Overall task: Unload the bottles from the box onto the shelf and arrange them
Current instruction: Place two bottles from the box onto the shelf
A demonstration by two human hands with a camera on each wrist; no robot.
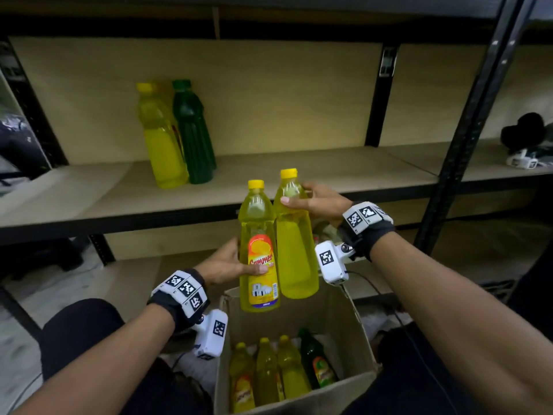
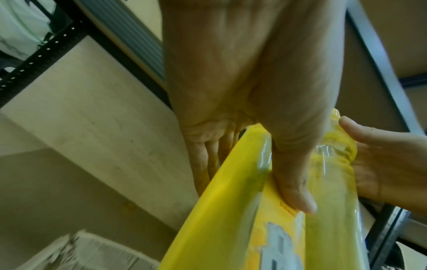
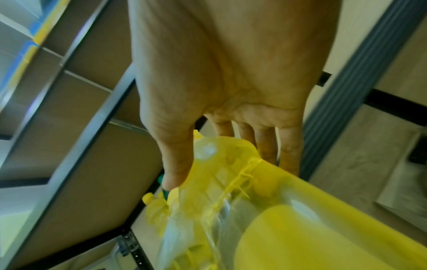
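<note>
My left hand (image 1: 230, 266) grips a labelled yellow bottle (image 1: 259, 253) round its middle, thumb across the label; in the left wrist view the same bottle (image 2: 233, 210) runs under my thumb. My right hand (image 1: 317, 199) holds a second yellow bottle (image 1: 294, 235) at its shoulder, just under the cap; it fills the right wrist view (image 3: 265, 210). Both bottles hang upright, side by side, above the open cardboard box (image 1: 353, 333). Inside the box stand three yellow bottles (image 1: 266, 372) and one green bottle (image 1: 317, 360). On the wooden shelf (image 1: 299, 175) stand a yellow bottle (image 1: 161, 139) and a green bottle (image 1: 191, 133).
Black metal uprights (image 1: 466, 121) frame the shelf, with another board above it. A dark object and white device (image 1: 523, 145) lie on the shelf bay to the right. My knees flank the box.
</note>
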